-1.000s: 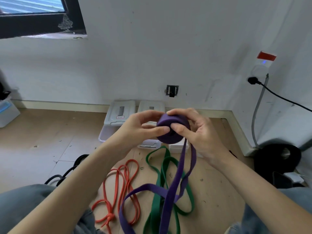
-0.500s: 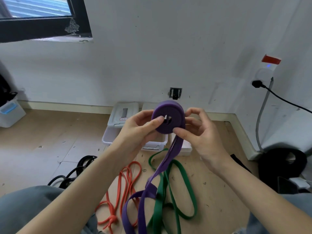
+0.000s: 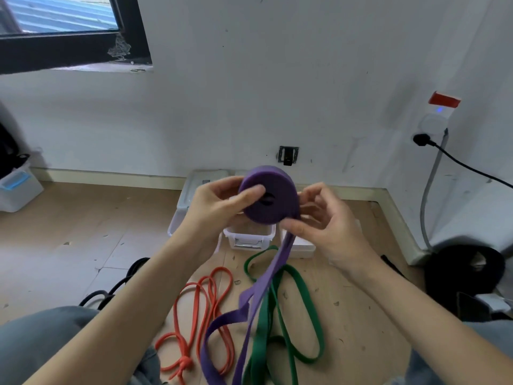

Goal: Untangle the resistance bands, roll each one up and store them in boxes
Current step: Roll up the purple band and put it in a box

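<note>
I hold a partly rolled purple resistance band (image 3: pixel 273 195) in front of me above the floor. My left hand (image 3: pixel 219 207) grips the roll, thumb pressed on its flat face near the centre hole. My right hand (image 3: pixel 324 218) pinches the band where it leaves the roll at the lower right. The loose purple tail (image 3: pixel 249 309) hangs down to the floor over a green band (image 3: pixel 302 309). An orange band (image 3: pixel 205 309) with a knot lies to the left, and a black band (image 3: pixel 111 290) further left. White plastic boxes (image 3: pixel 249 237) stand by the wall behind the roll.
A white bin with a blue latch (image 3: pixel 16 190) sits at the far left. A black round object (image 3: pixel 463 270) lies at the right by the wall, under a plugged-in socket (image 3: pixel 427 134) with a cable. My knees are at the bottom corners.
The purple roll has turned, its flat face now towards me, and has risen a little. My right hand has shifted from the roll's top to pinch the band at its lower right.
</note>
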`<action>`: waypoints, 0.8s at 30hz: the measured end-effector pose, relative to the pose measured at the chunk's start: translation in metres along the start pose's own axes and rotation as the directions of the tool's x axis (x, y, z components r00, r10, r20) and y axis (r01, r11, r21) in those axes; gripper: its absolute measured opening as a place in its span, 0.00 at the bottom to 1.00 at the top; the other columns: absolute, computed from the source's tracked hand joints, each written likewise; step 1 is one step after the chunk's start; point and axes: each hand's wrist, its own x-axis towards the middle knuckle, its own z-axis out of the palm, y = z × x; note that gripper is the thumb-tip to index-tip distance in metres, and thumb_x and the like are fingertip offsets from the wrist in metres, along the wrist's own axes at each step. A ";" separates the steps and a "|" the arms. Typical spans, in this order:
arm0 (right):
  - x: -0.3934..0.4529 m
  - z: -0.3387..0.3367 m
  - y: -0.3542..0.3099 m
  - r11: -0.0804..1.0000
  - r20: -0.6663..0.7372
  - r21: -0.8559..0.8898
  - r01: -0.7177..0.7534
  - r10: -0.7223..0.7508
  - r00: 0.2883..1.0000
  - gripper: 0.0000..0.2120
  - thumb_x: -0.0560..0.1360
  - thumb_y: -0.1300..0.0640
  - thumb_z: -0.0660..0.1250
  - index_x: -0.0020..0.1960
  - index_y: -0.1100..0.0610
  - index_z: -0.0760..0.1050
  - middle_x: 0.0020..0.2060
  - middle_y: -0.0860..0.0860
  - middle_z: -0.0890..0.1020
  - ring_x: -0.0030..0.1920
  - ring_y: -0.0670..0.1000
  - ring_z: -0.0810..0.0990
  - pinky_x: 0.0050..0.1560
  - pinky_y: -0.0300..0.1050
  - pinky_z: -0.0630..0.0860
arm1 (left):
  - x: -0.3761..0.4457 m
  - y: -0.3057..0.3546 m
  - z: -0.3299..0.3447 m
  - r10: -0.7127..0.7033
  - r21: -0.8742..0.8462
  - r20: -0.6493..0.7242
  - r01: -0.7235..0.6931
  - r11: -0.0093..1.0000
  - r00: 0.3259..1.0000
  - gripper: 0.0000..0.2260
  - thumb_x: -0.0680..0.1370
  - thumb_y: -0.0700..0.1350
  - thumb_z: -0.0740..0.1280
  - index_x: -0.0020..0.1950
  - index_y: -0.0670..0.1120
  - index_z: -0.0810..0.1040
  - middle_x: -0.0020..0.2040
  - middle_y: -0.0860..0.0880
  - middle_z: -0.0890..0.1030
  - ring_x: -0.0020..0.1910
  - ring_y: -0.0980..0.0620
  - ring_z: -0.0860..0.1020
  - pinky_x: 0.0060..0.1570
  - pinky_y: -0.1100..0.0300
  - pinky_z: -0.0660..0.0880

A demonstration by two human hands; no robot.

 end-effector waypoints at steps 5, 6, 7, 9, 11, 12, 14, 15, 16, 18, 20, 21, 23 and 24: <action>-0.001 0.005 0.005 0.997 -0.047 -0.068 -0.040 0.036 0.998 0.16 0.65 0.57 0.76 0.45 0.57 0.70 0.44 0.54 0.83 0.45 0.51 0.83 0.49 0.46 0.80 | -0.001 -0.007 0.002 -0.097 -0.034 0.069 0.099 0.994 0.993 0.17 0.67 0.46 0.71 0.54 0.44 0.79 0.48 0.46 0.84 0.47 0.50 0.83 0.40 0.64 0.78; -0.001 0.002 0.005 0.994 -0.050 -0.107 -0.032 0.026 0.998 0.15 0.66 0.60 0.75 0.46 0.57 0.70 0.44 0.54 0.83 0.45 0.52 0.82 0.49 0.47 0.80 | -0.001 -0.007 0.001 -0.097 0.039 0.084 0.094 0.995 0.992 0.17 0.67 0.46 0.71 0.54 0.44 0.79 0.48 0.47 0.84 0.46 0.52 0.83 0.40 0.66 0.77; 0.000 -0.001 0.005 0.987 -0.047 -0.162 -0.008 0.001 0.999 0.14 0.68 0.62 0.74 0.46 0.56 0.70 0.43 0.54 0.82 0.45 0.52 0.82 0.50 0.47 0.79 | 0.000 -0.006 -0.001 -0.085 0.139 0.096 0.071 0.988 0.992 0.18 0.66 0.47 0.71 0.55 0.45 0.78 0.48 0.49 0.84 0.46 0.54 0.83 0.40 0.68 0.77; 0.002 -0.006 0.002 0.950 -0.008 -0.306 0.066 -0.071 0.997 0.14 0.69 0.63 0.73 0.47 0.51 0.70 0.43 0.50 0.81 0.45 0.48 0.80 0.51 0.40 0.78 | 0.003 -0.006 -0.005 -0.064 0.306 0.138 0.019 0.952 0.988 0.21 0.67 0.45 0.73 0.59 0.48 0.76 0.51 0.50 0.83 0.48 0.56 0.82 0.43 0.68 0.77; 0.002 -0.008 -0.002 0.899 0.068 -0.411 0.152 -0.136 0.988 0.16 0.70 0.63 0.72 0.49 0.46 0.71 0.44 0.45 0.80 0.46 0.43 0.79 0.53 0.34 0.75 | 0.004 -0.009 -0.005 -0.069 0.426 0.199 -0.022 0.904 0.978 0.22 0.68 0.40 0.74 0.60 0.51 0.73 0.53 0.50 0.80 0.50 0.54 0.82 0.46 0.62 0.79; 0.001 -0.009 -0.003 0.871 0.111 -0.452 0.191 -0.158 0.981 0.16 0.71 0.63 0.71 0.51 0.45 0.72 0.45 0.45 0.81 0.47 0.42 0.79 0.53 0.33 0.75 | 0.003 -0.011 -0.003 -0.076 0.478 0.213 -0.036 0.878 0.974 0.21 0.69 0.39 0.73 0.59 0.51 0.73 0.53 0.50 0.80 0.50 0.53 0.82 0.47 0.59 0.80; 0.000 -0.008 -0.003 0.849 0.159 -0.480 0.220 -0.162 0.974 0.18 0.72 0.62 0.71 0.55 0.44 0.73 0.48 0.45 0.82 0.50 0.42 0.80 0.54 0.33 0.75 | 0.002 -0.014 -0.001 -0.073 0.499 0.181 -0.027 0.866 0.981 0.17 0.68 0.39 0.74 0.54 0.50 0.74 0.51 0.49 0.80 0.48 0.50 0.82 0.46 0.57 0.80; 0.000 -0.007 -0.002 0.885 0.143 -0.423 0.197 -0.149 0.978 0.19 0.71 0.62 0.71 0.55 0.43 0.72 0.48 0.44 0.82 0.51 0.42 0.81 0.54 0.34 0.76 | 0.001 -0.015 -0.001 -0.064 0.464 0.152 -0.014 0.886 0.986 0.16 0.67 0.40 0.74 0.51 0.49 0.74 0.49 0.48 0.81 0.46 0.50 0.82 0.45 0.58 0.80; 0.000 -0.005 -0.003 0.945 0.097 -0.296 0.141 -0.117 0.988 0.19 0.71 0.62 0.72 0.53 0.44 0.71 0.48 0.44 0.83 0.51 0.42 0.81 0.53 0.35 0.77 | 0.000 -0.014 0.000 -0.060 0.406 0.123 0.005 0.914 0.991 0.16 0.66 0.42 0.75 0.50 0.49 0.75 0.49 0.48 0.81 0.45 0.50 0.82 0.43 0.59 0.80; 0.002 -0.005 -0.004 0.999 -0.020 0.001 0.035 -0.035 0.999 0.17 0.67 0.58 0.73 0.51 0.48 0.71 0.48 0.48 0.84 0.51 0.45 0.83 0.52 0.39 0.79 | -0.001 -0.011 0.001 -0.062 0.251 0.079 0.041 0.967 0.995 0.18 0.63 0.46 0.75 0.50 0.46 0.77 0.48 0.49 0.83 0.43 0.50 0.83 0.40 0.62 0.78; 0.004 -0.004 -0.002 0.997 -0.085 0.078 0.018 -0.011 0.996 0.18 0.63 0.53 0.73 0.51 0.51 0.72 0.47 0.50 0.84 0.49 0.48 0.83 0.51 0.42 0.80 | -0.001 -0.006 0.003 -0.061 0.088 0.048 0.057 0.995 0.997 0.19 0.62 0.46 0.74 0.51 0.45 0.77 0.46 0.51 0.84 0.42 0.50 0.83 0.36 0.64 0.78; 0.004 -0.002 -0.001 0.998 -0.088 0.062 0.016 -0.011 0.996 0.18 0.63 0.52 0.73 0.51 0.51 0.73 0.47 0.49 0.84 0.48 0.48 0.83 0.50 0.41 0.80 | 0.000 -0.005 0.004 -0.062 0.019 0.032 0.062 0.998 0.998 0.20 0.62 0.46 0.74 0.51 0.44 0.77 0.45 0.51 0.84 0.42 0.50 0.83 0.35 0.64 0.78; 0.004 0.000 0.002 0.999 -0.083 0.042 0.014 -0.010 0.996 0.17 0.65 0.56 0.74 0.52 0.50 0.73 0.46 0.50 0.84 0.47 0.48 0.83 0.48 0.40 0.79 | 0.001 -0.004 0.004 -0.077 -0.049 0.014 0.078 0.996 0.997 0.22 0.61 0.46 0.74 0.53 0.43 0.76 0.45 0.51 0.83 0.43 0.50 0.83 0.35 0.63 0.78; 0.004 0.000 0.004 0.999 -0.083 0.037 0.014 -0.011 0.997 0.17 0.67 0.59 0.74 0.52 0.49 0.73 0.46 0.50 0.83 0.47 0.49 0.83 0.47 0.41 0.79 | 0.001 -0.004 0.003 -0.092 -0.032 0.025 0.093 0.995 0.995 0.22 0.62 0.46 0.73 0.53 0.43 0.75 0.45 0.51 0.83 0.43 0.51 0.83 0.36 0.64 0.78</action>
